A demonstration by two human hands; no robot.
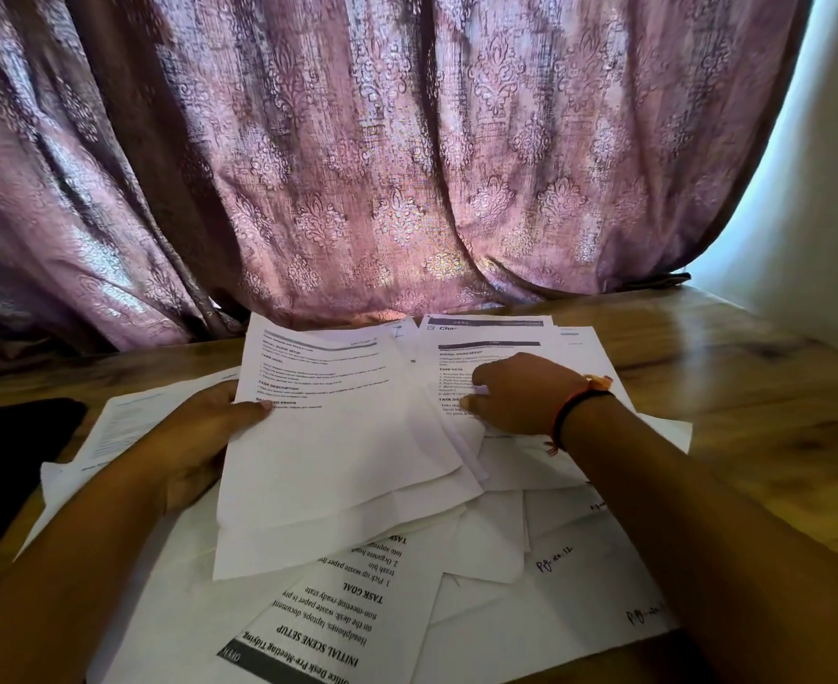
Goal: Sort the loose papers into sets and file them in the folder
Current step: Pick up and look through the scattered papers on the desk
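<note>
- Head view: my left grip (199,436) holds a small stack (338,436) of printed sheets by its left edge, thumb on top and fingers underneath.
- The stack is tilted up off the bench (752,387), its far edge highest. The lower corners of its sheets fan out unevenly.
- My right grip (520,392) is on a printed sheet (500,348) just right of the stack, with fingers bent and tips down on the paper. I cannot tell whether it pinches that sheet or only presses on it, because the picture is blurred there.
- A dark and orange band (579,412) sits on my right wrist.
- The loose papers (495,535) lie overlapping on the bench under and around both forearms.
- Nearest me is a setup page (338,619), its print upside down to me.
- To its right a sheet carries a handwritten page note (555,555).
- More pages (125,422) lie to the left, under my left wrist.
- A flat black thing (12,436) lies at the left edge of the bench, and I cannot tell what it is.
- A purple patterned curtain (407,140) hangs behind the bench, its hem touching the far edge.
</note>
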